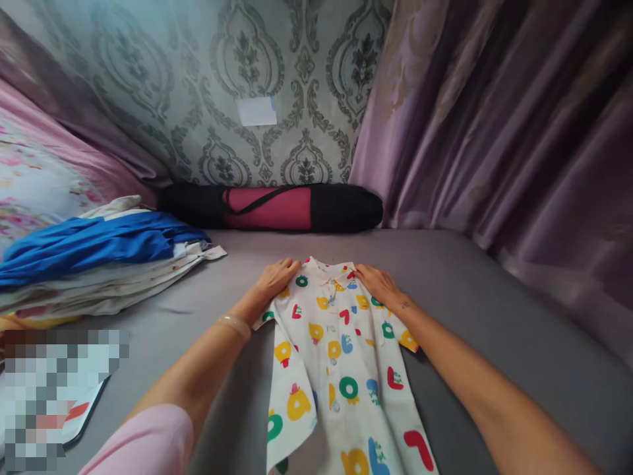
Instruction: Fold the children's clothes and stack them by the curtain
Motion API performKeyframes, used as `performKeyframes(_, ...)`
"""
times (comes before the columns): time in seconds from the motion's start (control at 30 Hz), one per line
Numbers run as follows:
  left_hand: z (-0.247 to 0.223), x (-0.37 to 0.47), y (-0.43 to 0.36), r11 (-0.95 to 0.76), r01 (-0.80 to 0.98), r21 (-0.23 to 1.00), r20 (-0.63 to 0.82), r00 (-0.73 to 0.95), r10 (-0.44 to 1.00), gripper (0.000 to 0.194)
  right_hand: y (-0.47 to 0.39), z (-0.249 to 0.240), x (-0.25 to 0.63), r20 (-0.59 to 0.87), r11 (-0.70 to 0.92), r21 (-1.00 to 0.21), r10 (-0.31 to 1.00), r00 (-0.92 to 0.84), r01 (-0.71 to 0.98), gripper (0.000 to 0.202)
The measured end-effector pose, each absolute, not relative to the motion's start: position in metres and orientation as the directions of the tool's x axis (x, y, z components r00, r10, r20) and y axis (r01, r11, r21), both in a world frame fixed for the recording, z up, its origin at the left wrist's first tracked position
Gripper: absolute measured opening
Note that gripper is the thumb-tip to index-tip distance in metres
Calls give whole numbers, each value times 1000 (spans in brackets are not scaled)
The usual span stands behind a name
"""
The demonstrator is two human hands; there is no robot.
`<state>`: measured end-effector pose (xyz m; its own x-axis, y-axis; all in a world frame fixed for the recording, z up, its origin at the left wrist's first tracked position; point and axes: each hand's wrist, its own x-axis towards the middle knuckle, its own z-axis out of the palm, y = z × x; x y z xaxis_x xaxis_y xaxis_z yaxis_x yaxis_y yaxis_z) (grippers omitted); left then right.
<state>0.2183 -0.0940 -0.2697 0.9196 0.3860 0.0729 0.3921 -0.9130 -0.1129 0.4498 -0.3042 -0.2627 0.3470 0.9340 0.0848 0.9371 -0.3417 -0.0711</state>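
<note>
A small white short-sleeved shirt [341, 343] with a collar, front buttons and colourful letter-like prints lies face up on a grey sheet, its collar away from me. My left hand [277, 277] is at the shirt's left shoulder beside the collar, fingers closed on the cloth. On the opposite shoulder, my right hand [380, 285] pinches the fabric close to the collar. The left front edge of the shirt is folded over near the hem, and the bottom runs out of view. A pale bangle [236, 326] circles my left wrist.
Folded clothes with a blue garment [103, 244] on top are piled at left, near a floral pillow [34, 175]. A long black and red bag [271, 208] lies along the patterned wall. Purple curtains [475, 119] hang at right. A partly blurred-out flat object [82, 422] sits at lower left.
</note>
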Motion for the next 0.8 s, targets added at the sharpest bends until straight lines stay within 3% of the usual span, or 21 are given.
performKeyframes(0.13,-271,229,-79,-903,404,-146,117,913,390,29,-289,-266,462,151,-353,-106,918,366,930,30)
performKeyframes(0.23,-271,235,-73,-901,416,-124,72,909,410,30,-280,-269,469,136,-357,-144,917,376,923,29)
performKeyframes(0.3,-267,239,-74,-879,465,-103,52,885,462,27,-273,-271,474,100,-388,-220,904,416,895,25)
performKeyframes(0.4,-256,249,-83,-824,564,-60,171,819,548,25,-261,-272,479,24,-465,-376,860,510,802,25)
performKeyframes(0.47,-252,258,-94,-844,536,22,225,820,527,28,-252,-272,481,-17,-489,-426,845,534,761,33)
performKeyframes(0.6,-264,272,-117,-910,370,187,175,899,402,37,-240,-273,476,-4,-502,-440,830,557,744,29)
performKeyframes(0.73,-290,276,-133,-866,469,170,115,864,491,63,-241,-275,464,83,-517,-420,796,599,746,24)
performKeyframes(0.8,-299,276,-135,-847,510,148,103,844,526,66,-243,-278,458,151,-514,-369,789,596,774,27)
